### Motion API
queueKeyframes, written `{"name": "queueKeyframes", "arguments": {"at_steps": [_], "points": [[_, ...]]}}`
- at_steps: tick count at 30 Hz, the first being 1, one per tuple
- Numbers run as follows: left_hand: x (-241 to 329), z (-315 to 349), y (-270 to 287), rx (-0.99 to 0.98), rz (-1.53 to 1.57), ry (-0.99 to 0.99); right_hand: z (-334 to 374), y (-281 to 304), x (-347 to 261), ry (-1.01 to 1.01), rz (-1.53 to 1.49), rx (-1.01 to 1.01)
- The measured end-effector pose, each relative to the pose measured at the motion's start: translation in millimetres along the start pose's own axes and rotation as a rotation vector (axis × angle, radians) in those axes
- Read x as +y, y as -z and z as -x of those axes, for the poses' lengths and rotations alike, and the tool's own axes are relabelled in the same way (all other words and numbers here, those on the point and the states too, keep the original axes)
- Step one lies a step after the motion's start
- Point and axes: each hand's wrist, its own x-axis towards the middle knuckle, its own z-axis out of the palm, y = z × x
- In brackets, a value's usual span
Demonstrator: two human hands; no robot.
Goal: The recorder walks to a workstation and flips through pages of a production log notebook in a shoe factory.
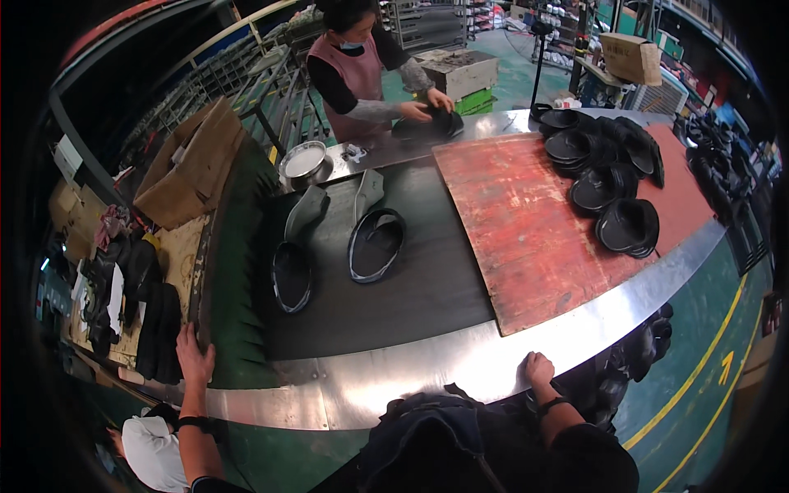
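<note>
My left hand point(195, 355) lies by the edge of the wooden side table, fingers stretched and apart, holding nothing. My right hand point(539, 370) rests curled into a fist on the metal front edge point(444, 366) of the worktable; nothing shows in it. Between and beyond my hands, on a dark belt point(427, 287), lie two black shoe pieces point(293, 275) with pale rims, each with a grey shoe last point(306, 212) at its far end. Neither hand touches them. Across the table a co-worker's hands point(427, 109) are on a black shoe piece point(423, 126).
On a worn red board point(518, 222) to the right stand several stacks of black shoe parts point(627, 226). A round bowl point(304, 159) of white material sits at the far left corner. A cardboard box point(189, 168) and dark soles point(159, 329) occupy the left side table.
</note>
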Motion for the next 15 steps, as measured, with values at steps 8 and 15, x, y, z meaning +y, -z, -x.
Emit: {"name": "queueKeyframes", "arguments": {"at_steps": [8, 15], "points": [[-2.8, 1.8, -1.5, 0.019, 0.010, -0.022, -2.4, -4.8, 3.4, -0.024, 0.007, -0.017], [3.0, 0.4, 2.2, 0.014, 0.008, -0.013, -2.8, -6.2, 2.4, 0.004, 0.032, 0.006]]}}
